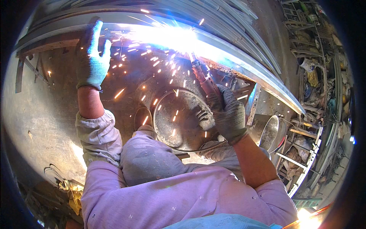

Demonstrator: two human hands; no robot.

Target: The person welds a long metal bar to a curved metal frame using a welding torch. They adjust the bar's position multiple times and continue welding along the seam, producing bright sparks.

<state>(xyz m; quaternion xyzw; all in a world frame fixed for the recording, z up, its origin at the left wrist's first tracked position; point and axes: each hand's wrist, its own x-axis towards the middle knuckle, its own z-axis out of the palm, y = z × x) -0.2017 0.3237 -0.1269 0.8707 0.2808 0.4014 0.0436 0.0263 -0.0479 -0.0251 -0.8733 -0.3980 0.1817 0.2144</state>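
One-handedly gripping welding tool (199,72) with right hand (230,114); touching near edge of metal beam (68,26) with left hand (97,65), index outstretched; likely mid-weld, finished part hidden by glare (171,38).

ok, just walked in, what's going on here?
The person's gloved right hand grips what looks like a welding tool, its tip at a blinding glare on a long metal beam. Sparks are falling. The gloved left hand, fingers spread, is at the beam left of the glare; can't tell if it's pressing. The glare hides the metal there.
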